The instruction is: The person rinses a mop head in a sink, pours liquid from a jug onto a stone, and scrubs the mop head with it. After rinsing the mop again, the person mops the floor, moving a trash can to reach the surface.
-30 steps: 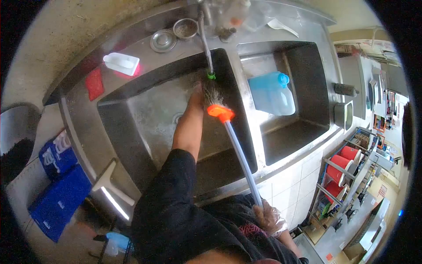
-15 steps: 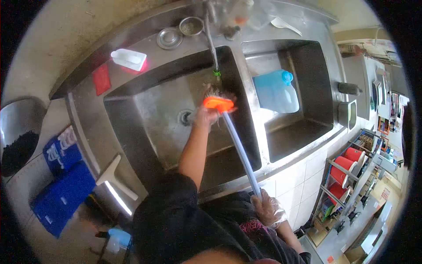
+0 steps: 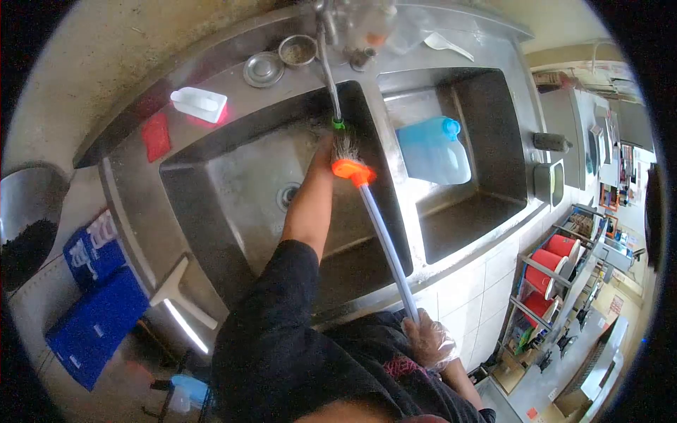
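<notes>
My right hand, in a clear plastic glove, is wrapped round the lower end of a broom's pale blue-grey handle. The broom slants up over the left sink basin. Its orange head is on top, with wet, pale bristles pointing at the tap. Behind those bristles, close to the green-tipped tap, is my left hand; its fingers are mostly hidden, so their closure does not show. Water seems to run from the tap onto the bristles.
A blue-tinted plastic jug lies in the right basin. On the back ledge are a white bottle, a red cloth, metal strainers and a white spoon. A squeegee rests on the left edge, near blue packs.
My left hand has moved from beside the orange head up behind the bristles, nearer the tap. The broom head is slightly lower, and the view has shifted a little.
</notes>
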A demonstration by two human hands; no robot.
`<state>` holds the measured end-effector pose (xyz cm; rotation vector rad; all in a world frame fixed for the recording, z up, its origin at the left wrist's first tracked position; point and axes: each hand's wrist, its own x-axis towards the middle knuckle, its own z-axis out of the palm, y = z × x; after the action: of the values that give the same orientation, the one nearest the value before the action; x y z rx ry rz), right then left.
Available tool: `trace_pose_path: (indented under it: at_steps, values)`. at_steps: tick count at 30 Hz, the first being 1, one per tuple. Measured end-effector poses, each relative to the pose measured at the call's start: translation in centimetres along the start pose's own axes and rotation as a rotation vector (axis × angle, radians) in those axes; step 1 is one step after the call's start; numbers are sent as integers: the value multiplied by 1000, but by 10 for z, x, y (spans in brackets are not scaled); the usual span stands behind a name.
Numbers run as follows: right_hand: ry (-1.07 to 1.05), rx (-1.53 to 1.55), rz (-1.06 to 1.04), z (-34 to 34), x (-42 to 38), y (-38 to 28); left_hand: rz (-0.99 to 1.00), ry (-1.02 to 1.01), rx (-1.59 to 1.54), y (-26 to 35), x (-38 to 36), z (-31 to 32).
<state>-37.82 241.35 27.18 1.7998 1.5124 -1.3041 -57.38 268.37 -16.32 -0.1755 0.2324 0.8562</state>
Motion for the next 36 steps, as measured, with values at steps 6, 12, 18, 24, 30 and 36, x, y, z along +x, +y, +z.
trace_pose_path:
  at_steps: [6, 12, 18, 24, 30, 36]
  values:
    - [369, -99, -387, 31, 21, 41, 118, 294, -142, -1, -5, 23]
    - [84, -9, 61, 16, 57, 3, 19, -279, -433, -4, -16, -8]
    - [50, -131, 85, 21, 80, -3, 150, 136, -24, 10, 18, -52]
    - [-25, -279, 37, 46, 92, 22, 234, 195, -66, 14, 22, -53]
    - [-27, -53, 157, 27, 96, -2, 333, 278, -106, 19, 19, -66]
    - [-46, 73, 150, 8, 46, 3, 283, 240, 52, 24, 22, -93]
